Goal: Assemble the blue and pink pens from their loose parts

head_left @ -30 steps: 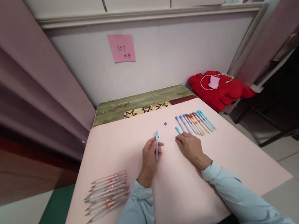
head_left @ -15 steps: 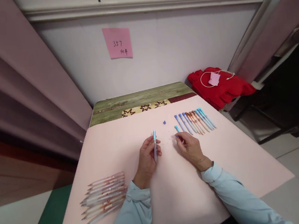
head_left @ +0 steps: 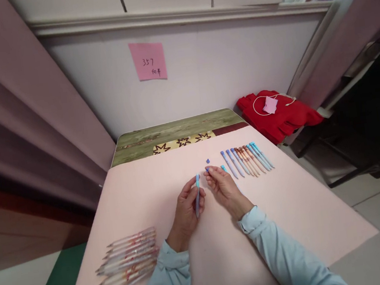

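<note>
My left hand [head_left: 184,211] is closed around a pen [head_left: 197,181] with a light blue upper end and a lavender lower barrel, held nearly upright. Beside its top, my right hand [head_left: 227,190] pinches a small dark blue cap [head_left: 207,170] between thumb and fingertips; the fingers cover part of it. A similar small blue piece [head_left: 208,161] lies on the table just beyond. Partly hidden behind my right hand is another pen with a bright blue top [head_left: 224,168].
To the right lies a row of pens [head_left: 248,160] with purple-blue, brown and bright blue tops. Several clear-barrelled pens [head_left: 128,258] lie at the left front. Pale pink paper covers most of the table [head_left: 219,260]. Red cloth [head_left: 278,119] sits past the far right corner.
My right hand has moved left, away from the lying pen and toward the pen in my left hand, bringing the small blue cap. The view has tilted up slightly.
</note>
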{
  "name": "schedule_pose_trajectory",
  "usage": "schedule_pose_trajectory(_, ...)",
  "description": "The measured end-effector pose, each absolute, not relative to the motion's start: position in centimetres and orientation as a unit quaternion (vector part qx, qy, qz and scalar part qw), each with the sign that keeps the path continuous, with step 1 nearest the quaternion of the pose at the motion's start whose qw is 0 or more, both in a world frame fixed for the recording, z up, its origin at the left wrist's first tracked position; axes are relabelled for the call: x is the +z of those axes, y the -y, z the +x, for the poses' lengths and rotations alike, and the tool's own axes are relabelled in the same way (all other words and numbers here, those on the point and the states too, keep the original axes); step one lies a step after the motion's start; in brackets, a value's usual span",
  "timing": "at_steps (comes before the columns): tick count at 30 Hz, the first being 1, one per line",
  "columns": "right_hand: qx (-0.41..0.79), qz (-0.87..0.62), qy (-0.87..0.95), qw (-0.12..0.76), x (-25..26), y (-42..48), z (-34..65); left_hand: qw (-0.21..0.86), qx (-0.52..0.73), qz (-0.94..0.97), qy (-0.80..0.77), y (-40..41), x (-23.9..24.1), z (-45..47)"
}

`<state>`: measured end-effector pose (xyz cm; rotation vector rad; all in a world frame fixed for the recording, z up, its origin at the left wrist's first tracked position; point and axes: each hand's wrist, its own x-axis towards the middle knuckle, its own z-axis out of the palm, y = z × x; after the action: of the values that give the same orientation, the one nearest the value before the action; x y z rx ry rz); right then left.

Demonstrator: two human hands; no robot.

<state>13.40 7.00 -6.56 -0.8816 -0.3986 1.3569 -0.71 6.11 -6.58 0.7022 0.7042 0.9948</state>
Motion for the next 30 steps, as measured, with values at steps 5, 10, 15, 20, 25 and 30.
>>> schedule_pose_trajectory(5, 0.644, -0.37, 0.164, 0.65, -7.7, -6.7, 13.9, 0.767, 0.443, 0.336, -0.32, -6.0, -6.9, -0.4)
schedule_pose_trajectory(10, 0.649, -0.384, 0.168, 0.635, -7.4, -6.8, 14.2, 0.767, 0.439, 0.333, -0.327, -6.2, -7.0, -0.3)
schedule_pose_trajectory(15, 0.634, -0.394, 0.24, 0.62, -7.8, -6.9, 13.8, 0.765, 0.437, 0.345, -0.324, -6.2, -6.9, -0.2)
schedule_pose_trajectory(20, 0.584, -0.431, 0.315, 0.612, -7.6, -6.9, 14.3, 0.767, 0.429, 0.346, -0.328, -6.2, -6.9, -0.3)
schedule_pose_trajectory(25, 0.555, -0.447, 0.379, 0.59, -6.4, -6.6, 15.3, 0.774, 0.407, 0.36, -0.324, -6.1, -7.0, -0.5)
schedule_pose_trajectory(30, 0.59, -0.428, 0.383, 0.568, -6.3, -6.4, 15.7, 0.773, 0.399, 0.377, -0.318, -6.0, -7.0, -0.7)
